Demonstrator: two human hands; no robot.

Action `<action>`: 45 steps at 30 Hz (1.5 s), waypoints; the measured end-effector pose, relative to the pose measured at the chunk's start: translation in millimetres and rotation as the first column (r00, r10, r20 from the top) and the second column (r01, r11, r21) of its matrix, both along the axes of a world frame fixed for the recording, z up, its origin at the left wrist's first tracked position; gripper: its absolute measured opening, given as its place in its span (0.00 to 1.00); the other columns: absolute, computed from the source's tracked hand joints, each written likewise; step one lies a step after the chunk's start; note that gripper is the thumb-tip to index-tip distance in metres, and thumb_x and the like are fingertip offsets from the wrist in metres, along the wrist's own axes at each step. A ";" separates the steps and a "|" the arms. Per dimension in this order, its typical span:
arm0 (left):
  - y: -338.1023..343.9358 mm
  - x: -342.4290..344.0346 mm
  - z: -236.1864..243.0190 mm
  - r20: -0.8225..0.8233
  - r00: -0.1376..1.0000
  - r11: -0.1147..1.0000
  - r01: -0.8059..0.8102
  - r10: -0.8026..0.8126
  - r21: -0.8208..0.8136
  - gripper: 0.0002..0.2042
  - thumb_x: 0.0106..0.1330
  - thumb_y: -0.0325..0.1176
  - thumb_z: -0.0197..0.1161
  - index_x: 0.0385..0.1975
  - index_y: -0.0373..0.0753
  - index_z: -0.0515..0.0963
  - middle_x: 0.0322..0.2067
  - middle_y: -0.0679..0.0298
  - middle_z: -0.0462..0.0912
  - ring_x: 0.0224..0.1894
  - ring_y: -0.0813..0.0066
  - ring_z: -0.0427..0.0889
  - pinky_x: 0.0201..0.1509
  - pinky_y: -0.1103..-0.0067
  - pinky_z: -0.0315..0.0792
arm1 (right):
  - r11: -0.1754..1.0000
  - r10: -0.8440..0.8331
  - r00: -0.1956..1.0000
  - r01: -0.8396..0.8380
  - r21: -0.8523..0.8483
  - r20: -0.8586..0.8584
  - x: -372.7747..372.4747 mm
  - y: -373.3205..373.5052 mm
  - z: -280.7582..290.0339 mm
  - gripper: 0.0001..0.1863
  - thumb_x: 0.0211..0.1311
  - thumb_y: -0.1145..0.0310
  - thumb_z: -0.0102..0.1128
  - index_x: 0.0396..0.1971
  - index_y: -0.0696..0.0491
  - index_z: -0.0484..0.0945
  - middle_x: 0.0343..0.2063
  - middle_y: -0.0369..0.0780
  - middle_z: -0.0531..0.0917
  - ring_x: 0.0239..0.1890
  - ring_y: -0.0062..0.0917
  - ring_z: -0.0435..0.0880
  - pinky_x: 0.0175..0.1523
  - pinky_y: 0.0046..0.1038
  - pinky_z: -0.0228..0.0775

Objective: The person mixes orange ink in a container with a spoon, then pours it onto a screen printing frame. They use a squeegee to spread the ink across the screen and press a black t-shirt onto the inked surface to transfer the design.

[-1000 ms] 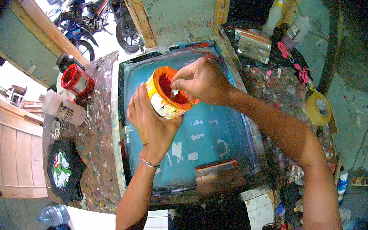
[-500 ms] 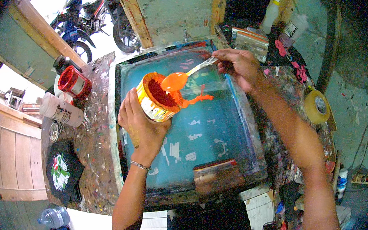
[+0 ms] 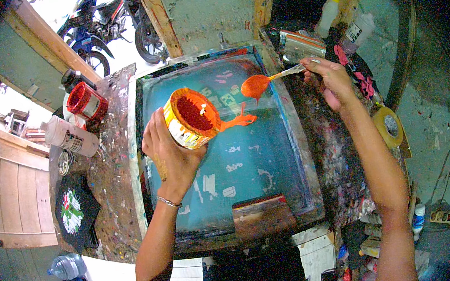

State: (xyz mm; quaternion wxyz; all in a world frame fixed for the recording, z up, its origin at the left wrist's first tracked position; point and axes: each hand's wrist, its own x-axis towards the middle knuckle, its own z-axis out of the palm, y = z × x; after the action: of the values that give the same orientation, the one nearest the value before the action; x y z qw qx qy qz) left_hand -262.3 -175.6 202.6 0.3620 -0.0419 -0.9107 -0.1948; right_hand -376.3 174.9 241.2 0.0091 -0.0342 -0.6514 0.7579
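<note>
My left hand [image 3: 168, 155] is wrapped round a tub of orange ink [image 3: 185, 131], tilted with its mouth toward the right. Orange ink coats the tub's rim and its inside looks dark red. By its handle, my right hand [image 3: 332, 81] grips a spoon [image 3: 255, 87] whose bowl is covered in orange ink, apart from the tub and above the screen. Beneath both lies a screen-printing frame [image 3: 310, 186] with blue-green mesh. A streak of orange ink [image 3: 239, 121] shows beside the tub, over the mesh. A squeegee [image 3: 264, 219] rests at the frame's near end.
On the stained table's left stand a red ink tub [image 3: 87, 102] and a whitish bottle [image 3: 72, 137], with black printed fabric [image 3: 75, 210] nearer. A spray bottle [image 3: 329, 9] is at back right. A tape roll [image 3: 389, 126] sits at the right edge.
My right hand has moved right with the spoon, taking its bowl away from the tub's mouth. The tub has stayed nearly in place in my left hand.
</note>
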 end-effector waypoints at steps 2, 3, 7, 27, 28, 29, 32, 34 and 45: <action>0.6 0.6 0.7 0.008 1.000 1.000 0.011 -0.011 0.013 0.50 0.33 0.36 0.80 0.63 0.33 0.65 0.55 0.51 0.75 0.60 0.50 0.72 0.66 0.60 0.63 | 1.000 -0.025 1.000 0.024 0.018 0.018 0.2 3.3 0.8 0.08 0.63 0.71 0.66 0.40 0.58 0.86 0.33 0.37 0.87 0.30 0.19 0.83 0.39 0.21 0.78; 1.2 0.6 1.1 0.012 1.000 1.000 0.008 -0.009 0.008 0.50 0.32 0.35 0.80 0.63 0.33 0.65 0.55 0.50 0.75 0.59 0.50 0.72 0.66 0.60 0.63 | 1.000 0.007 1.000 -0.007 0.013 -0.006 0.6 3.2 0.8 0.09 0.64 0.71 0.66 0.40 0.59 0.86 0.33 0.37 0.87 0.31 0.19 0.83 0.39 0.21 0.78; 2.0 0.2 2.9 0.006 1.000 1.000 0.008 -0.009 0.017 0.49 0.33 0.35 0.80 0.63 0.33 0.65 0.55 0.50 0.75 0.59 0.49 0.72 0.65 0.60 0.64 | 0.998 0.065 0.997 -0.065 0.019 -0.038 0.9 -8.0 -1.8 0.09 0.65 0.71 0.65 0.41 0.59 0.85 0.34 0.38 0.87 0.31 0.20 0.84 0.39 0.21 0.78; 31.5 -6.3 7.6 0.029 1.000 0.999 0.000 -0.002 0.044 0.52 0.33 0.40 0.82 0.64 0.33 0.63 0.54 0.52 0.76 0.59 0.51 0.73 0.64 0.61 0.63 | 0.995 0.092 0.992 -0.090 0.034 -0.085 -4.1 -66.9 47.8 0.10 0.61 0.68 0.68 0.35 0.59 0.84 0.27 0.36 0.85 0.27 0.20 0.82 0.34 0.23 0.79; 35.3 -8.8 8.9 0.008 1.000 0.998 0.002 -0.003 0.062 0.52 0.33 0.41 0.82 0.64 0.33 0.63 0.54 0.52 0.76 0.58 0.51 0.73 0.64 0.61 0.63 | 0.990 0.108 0.990 -0.099 0.099 -0.090 -4.9 -76.6 53.1 0.10 0.61 0.68 0.68 0.35 0.59 0.85 0.26 0.36 0.85 0.26 0.20 0.83 0.33 0.23 0.79; 38.3 -10.4 10.3 0.011 1.000 0.996 -0.016 0.015 0.086 0.51 0.34 0.41 0.82 0.63 0.33 0.64 0.54 0.52 0.77 0.58 0.52 0.74 0.64 0.62 0.64 | 0.979 0.164 0.980 -0.147 0.144 -0.113 -7.3 -85.7 59.7 0.10 0.62 0.67 0.68 0.35 0.59 0.85 0.25 0.36 0.85 0.25 0.20 0.83 0.33 0.23 0.79; 40.0 -14.2 15.6 0.062 0.991 0.957 0.094 -0.115 0.273 0.52 0.35 0.40 0.83 0.64 0.30 0.61 0.55 0.49 0.73 0.60 0.50 0.70 0.66 0.60 0.62 | 0.872 0.325 0.936 -0.240 0.425 -0.138 -8.9 -113.5 73.4 0.11 0.62 0.65 0.68 0.35 0.59 0.86 0.24 0.36 0.85 0.25 0.19 0.83 0.33 0.24 0.78; 39.1 -14.3 18.4 0.050 0.989 0.929 0.116 -0.142 0.351 0.52 0.34 0.38 0.84 0.63 0.30 0.62 0.54 0.51 0.75 0.58 0.53 0.73 0.65 0.62 0.65 | 0.736 0.487 0.838 -0.242 0.632 -0.247 -7.9 -133.8 80.0 0.12 0.61 0.64 0.68 0.34 0.59 0.87 0.24 0.38 0.86 0.25 0.21 0.84 0.34 0.26 0.77; 18.7 -6.1 26.4 0.016 0.826 0.470 0.304 -0.563 0.828 0.47 0.38 0.26 0.84 0.62 0.34 0.63 0.56 0.58 0.77 0.57 0.67 0.78 0.63 0.71 0.73 | 0.290 0.886 0.398 -0.075 0.954 -0.238 -0.2 -196.8 105.0 0.09 0.46 0.64 0.71 0.26 0.54 0.87 0.27 0.46 0.87 0.32 0.38 0.88 0.42 0.37 0.80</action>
State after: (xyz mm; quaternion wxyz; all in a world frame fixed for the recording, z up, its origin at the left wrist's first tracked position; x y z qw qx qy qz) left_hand -268.4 -156.9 229.1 0.1426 -0.0794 -0.7243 -0.6698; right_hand -376.5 -21.9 346.2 0.0309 0.5292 -0.8182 0.2223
